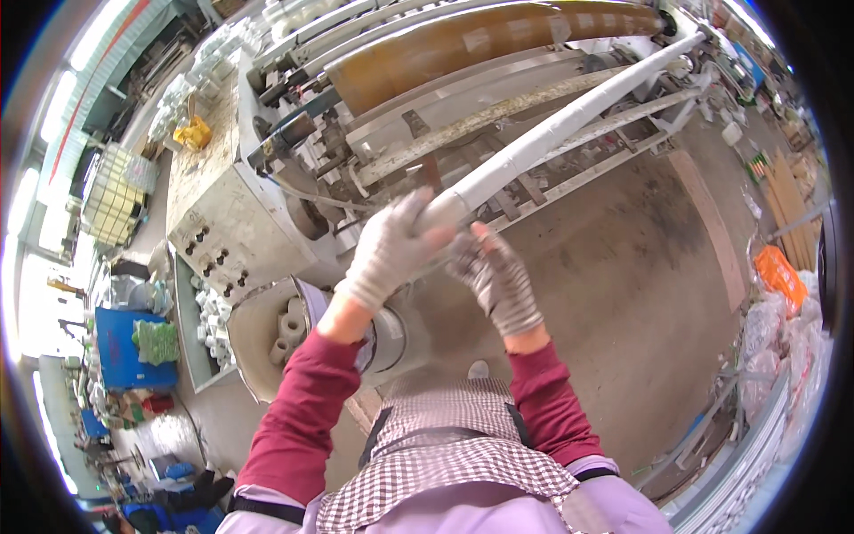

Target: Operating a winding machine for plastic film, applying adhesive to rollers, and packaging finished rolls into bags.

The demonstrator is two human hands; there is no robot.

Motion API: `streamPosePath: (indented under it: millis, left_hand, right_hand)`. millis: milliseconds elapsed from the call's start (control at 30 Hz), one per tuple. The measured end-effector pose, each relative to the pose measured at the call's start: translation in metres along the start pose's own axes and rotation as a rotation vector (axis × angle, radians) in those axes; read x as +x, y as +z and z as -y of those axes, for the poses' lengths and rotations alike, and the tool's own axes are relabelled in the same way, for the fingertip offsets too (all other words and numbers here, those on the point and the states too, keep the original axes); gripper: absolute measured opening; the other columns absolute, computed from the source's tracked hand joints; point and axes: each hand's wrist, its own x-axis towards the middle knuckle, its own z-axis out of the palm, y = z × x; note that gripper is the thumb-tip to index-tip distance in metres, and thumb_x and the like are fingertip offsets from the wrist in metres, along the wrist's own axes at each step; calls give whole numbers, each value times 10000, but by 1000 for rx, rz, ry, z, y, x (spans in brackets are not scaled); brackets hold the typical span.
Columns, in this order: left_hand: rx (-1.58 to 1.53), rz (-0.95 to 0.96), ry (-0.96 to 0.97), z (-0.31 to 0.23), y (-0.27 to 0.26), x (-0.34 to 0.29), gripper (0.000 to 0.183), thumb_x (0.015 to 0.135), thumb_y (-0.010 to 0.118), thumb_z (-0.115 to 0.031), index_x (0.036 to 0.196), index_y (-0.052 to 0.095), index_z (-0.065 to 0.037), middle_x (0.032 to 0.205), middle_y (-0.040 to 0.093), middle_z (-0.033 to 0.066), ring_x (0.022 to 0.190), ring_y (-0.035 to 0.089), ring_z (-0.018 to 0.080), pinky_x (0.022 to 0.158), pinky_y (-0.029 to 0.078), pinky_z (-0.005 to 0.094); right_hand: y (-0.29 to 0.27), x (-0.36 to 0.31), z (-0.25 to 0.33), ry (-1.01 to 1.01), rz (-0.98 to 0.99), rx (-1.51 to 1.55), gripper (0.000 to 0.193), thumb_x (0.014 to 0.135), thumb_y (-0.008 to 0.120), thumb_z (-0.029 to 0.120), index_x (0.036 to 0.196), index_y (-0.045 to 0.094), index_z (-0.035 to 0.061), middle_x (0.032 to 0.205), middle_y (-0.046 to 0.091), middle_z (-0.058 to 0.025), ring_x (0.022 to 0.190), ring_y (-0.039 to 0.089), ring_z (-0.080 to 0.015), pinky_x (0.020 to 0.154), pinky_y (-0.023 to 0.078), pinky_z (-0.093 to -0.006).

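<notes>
A long white wrapped roll [543, 138] slants from the machine's far right end down to the middle of the view. My left hand [387, 254], in a pale knitted glove, closes around its near end, thumb on the lower side and fingers above. Just under that end is my right hand [498, 280], in a greyer glove with a bare-looking fingertip showing. Its fingers are bent and smeared by motion, so I cannot make out whether they hold anything. Behind the white roll, a wide brown roller [480, 44] lies across the machine.
The machine's metal end cabinet [240, 222] with black knobs stands at left, a yellow object [193, 133] on top. Below it, a bin [258, 334] holds several white tubes, beside a trough [200, 343] of white pieces. Plastic bags [769, 329] and boards [787, 200] line the right.
</notes>
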Motion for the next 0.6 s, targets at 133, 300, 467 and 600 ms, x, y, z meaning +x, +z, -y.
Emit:
streamPosePath:
  millis: [133, 300, 467, 600]
  left_hand:
    - [-9, -444, 318, 6, -25, 37, 583, 726, 723, -124, 1249, 480, -36, 1154, 537, 192, 1030, 552, 320, 872, 449, 328]
    - [-94, -245, -182, 104, -70, -26, 127, 804, 633, -57, 925, 617, -24, 809, 584, 52, 730, 530, 117, 695, 448, 264]
    - [421, -180, -647, 245, -144, -135, 175, 796, 652, -174, 911, 637, -43, 738, 619, 151, 671, 600, 284, 641, 472, 349]
    - [657, 182, -1061, 308, -183, -157, 273, 839, 587, -324, 976, 648, -95, 926, 646, 146, 879, 600, 355, 757, 476, 423]
  right_hand:
    - [33, -3, -17, 62, 156, -33, 633, 823, 632, 456, 1228, 427, 15, 1024, 561, -63, 939, 574, -183, 862, 482, -381]
    - [59, 19, 11, -167, -88, -607, 362, 919, 526, 314, 1094, 526, -4, 977, 563, -59, 883, 536, -163, 864, 456, -355]
    - [50, 34, 20, -151, 42, -42, 626, 840, 654, 237, 1315, 338, -21, 1165, 505, -181, 1067, 530, -316, 983, 384, -465]
    - [60, 31, 33, -75, 7, -149, 690, 813, 686, 296, 1334, 328, 18, 1181, 499, -181, 1089, 526, -324, 985, 391, -454]
